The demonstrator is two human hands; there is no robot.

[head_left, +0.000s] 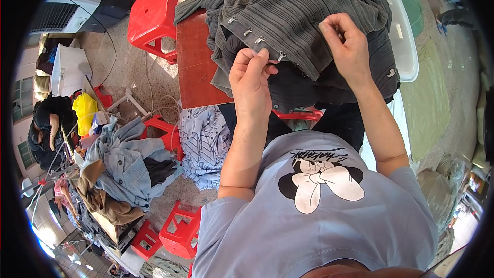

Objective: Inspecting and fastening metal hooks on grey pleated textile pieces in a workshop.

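Reddish-brown flat board (198, 72) underlies part of the dark-grey striped fabric garment (288, 18). Left hand (252, 80) pinches its edge beside a silver metal hook (282, 55); right hand (350, 49) is pinched closed, contents indeterminate. Loosening the left pinch could let the hook snag the fabric.

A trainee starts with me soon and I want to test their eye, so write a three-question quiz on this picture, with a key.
1. Multiple choice: What colour is the row of clasps on the striped garment? A) bright red, B) silver, C) yellow.
2. True or false: The right hand is spread flat with its fingers wide apart.
3. Fill the gap: The person's ____ hand is nearer the row.

Key: 1: B. 2: False; the right hand has curled fingers. 3: left hand.
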